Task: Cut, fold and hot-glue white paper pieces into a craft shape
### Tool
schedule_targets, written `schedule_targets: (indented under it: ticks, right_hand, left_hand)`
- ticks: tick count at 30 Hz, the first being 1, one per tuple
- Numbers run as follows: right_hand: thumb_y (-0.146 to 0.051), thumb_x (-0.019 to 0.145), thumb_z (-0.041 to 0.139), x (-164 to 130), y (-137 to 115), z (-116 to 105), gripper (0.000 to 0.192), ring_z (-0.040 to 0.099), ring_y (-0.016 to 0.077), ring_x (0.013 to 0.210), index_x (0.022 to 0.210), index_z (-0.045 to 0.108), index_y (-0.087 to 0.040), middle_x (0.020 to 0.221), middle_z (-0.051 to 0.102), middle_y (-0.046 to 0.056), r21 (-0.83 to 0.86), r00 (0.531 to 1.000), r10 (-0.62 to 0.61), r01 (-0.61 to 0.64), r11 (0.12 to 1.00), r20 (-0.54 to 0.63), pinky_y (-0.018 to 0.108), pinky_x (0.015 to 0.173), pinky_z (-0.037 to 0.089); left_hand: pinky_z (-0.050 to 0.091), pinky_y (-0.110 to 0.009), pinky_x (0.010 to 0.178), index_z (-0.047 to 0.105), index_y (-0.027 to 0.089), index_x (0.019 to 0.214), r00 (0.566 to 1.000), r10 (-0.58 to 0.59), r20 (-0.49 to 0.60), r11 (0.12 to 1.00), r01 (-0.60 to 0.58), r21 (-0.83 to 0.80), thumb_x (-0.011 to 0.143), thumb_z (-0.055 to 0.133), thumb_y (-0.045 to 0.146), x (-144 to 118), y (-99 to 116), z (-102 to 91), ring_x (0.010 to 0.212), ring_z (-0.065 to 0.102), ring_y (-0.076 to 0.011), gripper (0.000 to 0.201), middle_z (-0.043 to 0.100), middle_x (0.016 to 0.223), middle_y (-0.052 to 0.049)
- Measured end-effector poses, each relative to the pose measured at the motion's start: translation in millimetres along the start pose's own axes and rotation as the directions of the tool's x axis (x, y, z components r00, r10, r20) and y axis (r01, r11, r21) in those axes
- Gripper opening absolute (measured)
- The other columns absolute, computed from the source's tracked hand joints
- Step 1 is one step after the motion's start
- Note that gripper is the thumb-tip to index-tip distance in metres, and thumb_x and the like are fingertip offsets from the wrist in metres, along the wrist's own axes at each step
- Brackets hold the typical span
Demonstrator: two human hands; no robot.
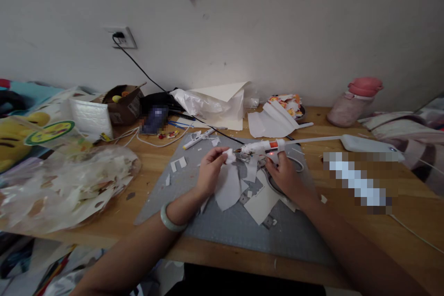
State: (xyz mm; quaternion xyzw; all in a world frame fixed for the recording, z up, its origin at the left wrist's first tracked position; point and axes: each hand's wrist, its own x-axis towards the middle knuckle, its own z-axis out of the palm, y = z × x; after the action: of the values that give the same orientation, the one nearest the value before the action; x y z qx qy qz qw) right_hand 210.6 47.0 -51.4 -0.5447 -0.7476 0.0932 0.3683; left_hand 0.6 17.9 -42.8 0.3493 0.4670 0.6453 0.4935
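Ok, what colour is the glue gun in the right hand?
White glue gun, with a small red light; the head view shows it.

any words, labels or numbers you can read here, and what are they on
None can be read.
Round green and yellow sticker on the clear bag: has print, too blurred.
Cardboard box: a pale label on its side, too small.
Printed packet by the wall: colourful pictures, no legible text.
Glue gun in the right hand: only a red light shows, no legible marking.

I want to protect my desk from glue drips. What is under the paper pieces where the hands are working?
A grey mat lies on the wooden desk, under the white paper pieces and both hands. What the paper covers of the mat itself cannot be seen.
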Motion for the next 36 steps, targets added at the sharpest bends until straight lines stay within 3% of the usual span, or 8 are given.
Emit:
schedule_targets:
  ticks: [15,36]
  right_hand:
    - [-0.037,0.081,0.040,0.3,2.4,0.9,0.013,0.051,0.0208,0.054,0.074,0.037,-0.025,0.058,0.050,0.000,-0.005,1.000,-0.006,0.007,1.000,0.023,0.029,0.050,0.034]
    - [-0.042,0.082,0.042,-0.9,4.1,2.8,0.018,0.056,0.0221,0.060,0.079,0.042,-0.024,0.064,0.056,0.003,-0.005,1.000,-0.019,0.019,1.000,-0.008,0.030,0.053,0.038]
  left_hand:
    - [0.037,-0.021,0.060,0.068,0.017,0.080,0.999,-0.030,0.015,0.998,0.031,-0.063,0.060,0.069,0.023,0.2,0.6,0.5,0.061,0.050,-0.0087,0.021,0.062,0.068,0.002]
    - [0.037,-0.022,0.061,0.063,0.016,0.079,1.000,-0.009,0.000,1.000,0.009,0.014,0.060,0.068,0.025,-0.6,1.0,2.6,0.061,0.049,-0.0095,0.022,0.058,0.069,0.002]
